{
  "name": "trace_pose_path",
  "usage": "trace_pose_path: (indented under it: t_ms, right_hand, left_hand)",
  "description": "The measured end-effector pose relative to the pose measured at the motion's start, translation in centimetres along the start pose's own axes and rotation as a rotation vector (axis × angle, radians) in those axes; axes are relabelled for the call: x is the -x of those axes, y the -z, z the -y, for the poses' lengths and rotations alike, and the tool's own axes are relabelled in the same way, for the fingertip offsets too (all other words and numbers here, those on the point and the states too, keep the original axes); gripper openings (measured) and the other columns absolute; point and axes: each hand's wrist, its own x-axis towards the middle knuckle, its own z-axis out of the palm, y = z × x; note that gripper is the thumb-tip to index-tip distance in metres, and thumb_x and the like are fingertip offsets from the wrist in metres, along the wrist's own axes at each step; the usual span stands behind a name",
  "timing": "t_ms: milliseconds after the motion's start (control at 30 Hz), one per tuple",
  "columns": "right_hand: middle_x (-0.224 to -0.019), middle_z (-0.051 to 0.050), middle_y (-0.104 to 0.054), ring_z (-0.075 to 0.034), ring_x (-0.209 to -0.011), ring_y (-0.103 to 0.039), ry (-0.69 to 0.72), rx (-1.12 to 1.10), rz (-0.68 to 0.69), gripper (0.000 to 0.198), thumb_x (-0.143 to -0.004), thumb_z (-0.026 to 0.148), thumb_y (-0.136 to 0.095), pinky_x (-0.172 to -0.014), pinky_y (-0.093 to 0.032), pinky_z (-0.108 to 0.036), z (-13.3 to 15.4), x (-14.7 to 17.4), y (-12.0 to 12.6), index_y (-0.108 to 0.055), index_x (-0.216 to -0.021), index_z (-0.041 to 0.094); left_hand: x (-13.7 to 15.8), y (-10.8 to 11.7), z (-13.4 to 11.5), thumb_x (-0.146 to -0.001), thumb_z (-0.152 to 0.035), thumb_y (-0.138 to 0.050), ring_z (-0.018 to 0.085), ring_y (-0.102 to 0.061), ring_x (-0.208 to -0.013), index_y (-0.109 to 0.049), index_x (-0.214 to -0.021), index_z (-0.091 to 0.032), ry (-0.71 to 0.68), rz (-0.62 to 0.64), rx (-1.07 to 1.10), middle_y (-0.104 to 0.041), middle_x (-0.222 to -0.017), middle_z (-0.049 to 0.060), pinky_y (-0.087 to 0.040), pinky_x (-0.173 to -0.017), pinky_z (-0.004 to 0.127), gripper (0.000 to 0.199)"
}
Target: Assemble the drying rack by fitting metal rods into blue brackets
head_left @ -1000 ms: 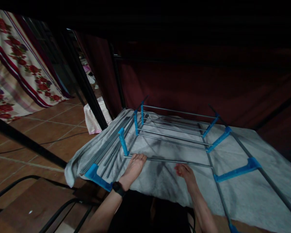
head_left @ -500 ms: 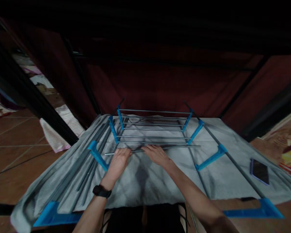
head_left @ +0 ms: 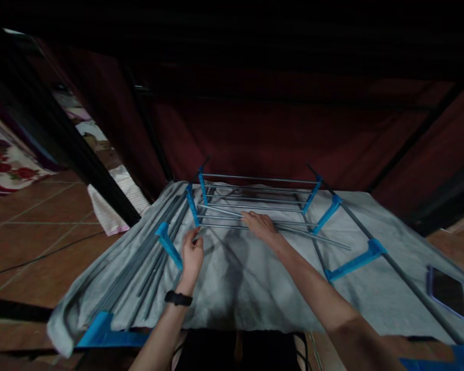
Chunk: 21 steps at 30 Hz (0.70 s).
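Note:
My right hand (head_left: 260, 225) is closed around a thin metal rod (head_left: 328, 242), which slants over the rack's crossbars. Its left end points up toward the left blue brackets and its right end lies lower. Off the rod, my left hand (head_left: 192, 251) hovers by the rack's left side with loosely curled, parted fingers and nothing visible in them. Blue plastic brackets (head_left: 170, 246) run down the left side, with matching blue brackets (head_left: 355, 260) on the right. Several metal crossbars (head_left: 255, 179) join the far brackets. Dark side tubes (head_left: 406, 288) carry the right-hand ones.
A grey cloth (head_left: 255, 288) lies under the rack. Several loose grey tubes (head_left: 139, 263) rest on its left side. A phone (head_left: 447, 291) lies at the right. Dark red panels (head_left: 247, 134) and black posts (head_left: 77, 154) stand behind. A striped cloth (head_left: 118, 201) lies on the tiled floor.
My left hand has come off the rod and sits left of it. My right hand has moved forward with the rod, which now tilts down to the right. The view has shifted left.

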Motion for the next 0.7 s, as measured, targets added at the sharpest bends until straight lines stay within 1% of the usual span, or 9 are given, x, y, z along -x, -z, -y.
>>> trace_pose_path:
  t_ms: [67, 133, 200, 300, 400, 500, 567, 633, 700]
  right_hand:
    - [-0.118, -0.006, -0.07, -0.023, -0.102, -0.067, -0.035, 0.016, 0.001, 0.04, -0.107, 0.042, -0.026, -0.083, -0.046, -0.033, -0.3, -0.7, -0.3, -0.056, -0.13, 0.029]
    - [-0.117, -0.006, -0.071, -0.023, -0.104, -0.066, -0.038, 0.032, 0.008, 0.041, -0.107, 0.043, -0.024, -0.084, -0.045, -0.033, -0.4, -1.4, -0.6, -0.058, -0.125, 0.029]
    - [-0.118, -0.005, -0.071, -0.022, -0.106, -0.066, -0.032, 0.046, 0.024, 0.043, -0.107, 0.045, -0.023, -0.085, -0.044, -0.033, -0.1, -2.1, -0.9, -0.059, -0.122, 0.029]
    - [-0.121, -0.006, -0.07, -0.022, -0.107, -0.066, -0.026, 0.062, 0.051, 0.042, -0.106, 0.046, -0.025, -0.085, -0.043, -0.032, 0.6, -3.0, -1.3, -0.06, -0.122, 0.029]
    - [-0.118, -0.005, -0.071, -0.022, -0.105, -0.067, -0.004, 0.063, 0.032, 0.041, -0.107, 0.044, -0.026, -0.082, -0.043, -0.032, 0.9, -3.7, -1.6, -0.06, -0.12, 0.028]
    - [-0.116, -0.004, -0.072, -0.022, -0.104, -0.067, 0.015, 0.055, 0.01, 0.038, -0.107, 0.043, -0.027, -0.08, -0.043, -0.032, 0.7, -4.1, -1.5, -0.061, -0.117, 0.028]
    - [-0.118, -0.005, -0.071, -0.021, -0.105, -0.067, 0.02, 0.046, 0.014, 0.036, -0.107, 0.042, -0.029, -0.08, -0.043, -0.031, 0.6, -4.3, -1.3, -0.061, -0.117, 0.028]
    - [-0.119, -0.006, -0.071, -0.021, -0.106, -0.067, 0.022, 0.039, 0.02, 0.036, -0.107, 0.043, -0.029, -0.081, -0.043, -0.031, 0.4, -4.3, -1.1, -0.061, -0.119, 0.029]
    - [-0.12, -0.006, -0.071, -0.021, -0.105, -0.067, 0.018, 0.039, 0.031, 0.037, -0.107, 0.043, -0.029, -0.082, -0.043, -0.031, 0.4, -4.4, -1.1, -0.061, -0.119, 0.029]
  left_hand:
    - [-1.7, -0.7, 0.9, -0.08, -0.019, -0.057, 0.029, -0.062, -0.116, -0.065, -0.118, -0.018, 0.151, -0.072, 0.073, -0.065, -0.123, 0.014, -0.049, -0.104, 0.049, 0.039]
    - [-3.4, -1.5, 1.2, -0.079, -0.016, -0.057, 0.028, -0.06, -0.123, -0.06, -0.126, -0.018, 0.242, -0.151, 0.115, -0.062, -0.132, 0.015, -0.046, -0.108, 0.049, 0.047]
    - [-5.0, -2.2, 1.2, -0.079, -0.012, -0.056, 0.028, -0.054, -0.133, -0.055, -0.133, -0.017, 0.29, -0.205, 0.122, -0.057, -0.141, 0.016, -0.04, -0.114, 0.047, 0.054]
    - [-7.1, -3.1, 1.3, -0.077, -0.007, -0.054, 0.026, -0.045, -0.141, -0.05, -0.139, -0.015, 0.317, -0.219, 0.104, -0.051, -0.15, 0.015, -0.031, -0.121, 0.044, 0.063]
    - [-9.1, -3.7, 1.7, -0.077, -0.004, -0.052, 0.023, -0.043, -0.144, -0.048, -0.14, -0.015, 0.318, -0.216, 0.112, -0.051, -0.15, 0.015, -0.029, -0.122, 0.043, 0.064]
    - [-10.8, -3.9, 2.1, -0.078, -0.003, -0.051, 0.022, -0.044, -0.143, -0.05, -0.138, -0.017, 0.262, -0.203, 0.138, -0.054, -0.147, 0.014, -0.032, -0.12, 0.045, 0.061]
    - [-11.5, -3.9, 2.1, -0.078, -0.004, -0.051, 0.022, -0.049, -0.139, -0.054, -0.134, -0.019, 0.211, -0.188, 0.159, -0.061, -0.138, 0.012, -0.035, -0.118, 0.046, 0.058]
    - [-11.9, -3.9, 1.9, -0.077, -0.005, -0.051, 0.022, -0.055, -0.132, -0.06, -0.128, -0.019, 0.162, -0.161, 0.187, -0.069, -0.125, 0.011, -0.04, -0.115, 0.047, 0.053]
    - [-12.0, -4.0, 1.7, -0.076, -0.005, -0.051, 0.022, -0.061, -0.124, -0.064, -0.119, -0.019, 0.133, -0.138, 0.207, -0.073, -0.114, 0.009, -0.043, -0.112, 0.046, 0.048]
